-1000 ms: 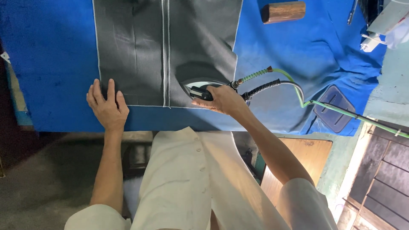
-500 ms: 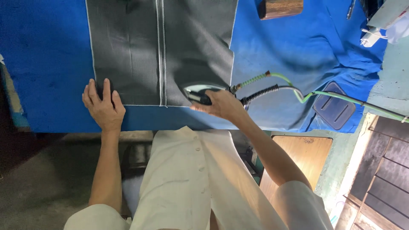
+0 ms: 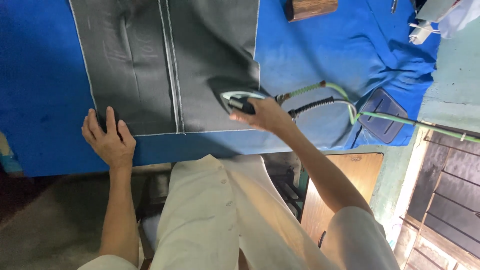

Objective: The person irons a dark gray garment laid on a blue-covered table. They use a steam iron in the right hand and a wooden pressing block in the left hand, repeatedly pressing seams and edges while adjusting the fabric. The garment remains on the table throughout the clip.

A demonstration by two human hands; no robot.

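The fingers (image 3: 250, 107) of the right hand (image 3: 265, 114) were wrapped tight around the dark handle of the iron (image 3: 239, 99), which sat just right of the frame's centre on the lower right corner of the grey cloth (image 3: 170, 65). The left hand (image 3: 107, 140), at lower left, lay flat with its fingers (image 3: 109, 119) spread apart, their tips pressing the cloth's near left corner while the palm rested on the blue cover (image 3: 40, 90) of the worktop. Doing this step well seemed to depend on that flat hand holding the corner down so the cloth stayed taut against the iron, and on keeping the iron's sole level so its edge would not fold the hem below it. The pale stitched seam (image 3: 172, 75) ran up the middle of the cloth, well left of the iron; it looked wise to press along its line, not across it. A green hose (image 3: 345, 92) and a dark cord (image 3: 312, 105) trailed right from the iron's back; they needed slack and should stay off the cloth. Beyond them a dark pad (image 3: 384, 115) lay near the worktop's right edge, and a wooden block (image 3: 310, 7) sat at the top of the frame.
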